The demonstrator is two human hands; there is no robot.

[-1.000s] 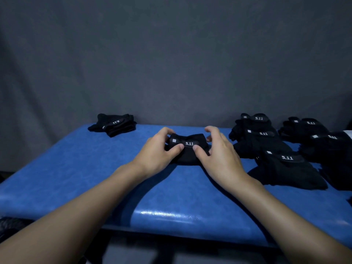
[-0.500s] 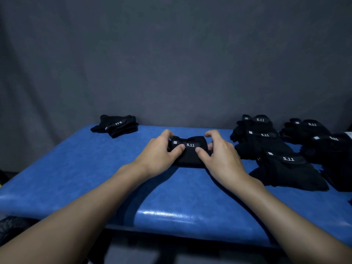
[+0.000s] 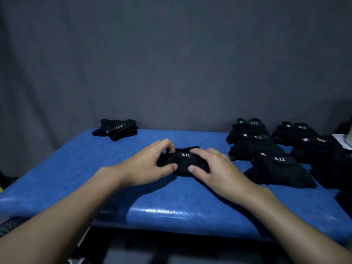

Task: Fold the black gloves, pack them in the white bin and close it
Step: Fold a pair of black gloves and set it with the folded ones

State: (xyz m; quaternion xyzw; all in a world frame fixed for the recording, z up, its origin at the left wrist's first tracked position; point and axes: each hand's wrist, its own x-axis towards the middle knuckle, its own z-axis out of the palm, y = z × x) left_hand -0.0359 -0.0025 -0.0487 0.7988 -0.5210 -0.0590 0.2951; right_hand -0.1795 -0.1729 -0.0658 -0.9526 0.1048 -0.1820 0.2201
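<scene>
A folded black glove with a white "5.11" label lies in the middle of the blue table. My left hand grips its left end, thumb in front and fingers over the back. My right hand grips its right end the same way. A folded pair of black gloves sits at the table's far left corner. Several unfolded black gloves lie in a pile on the right. A white edge shows at the far right; I cannot tell if it is the bin.
A grey cloth backdrop hangs right behind the table. The table's front edge is close to my forearms. More black gloves spread along the back right, up to the frame's edge.
Both hands have drawn the folded glove a little toward me and closed more tightly over it. My right fingers now lie across its top.
</scene>
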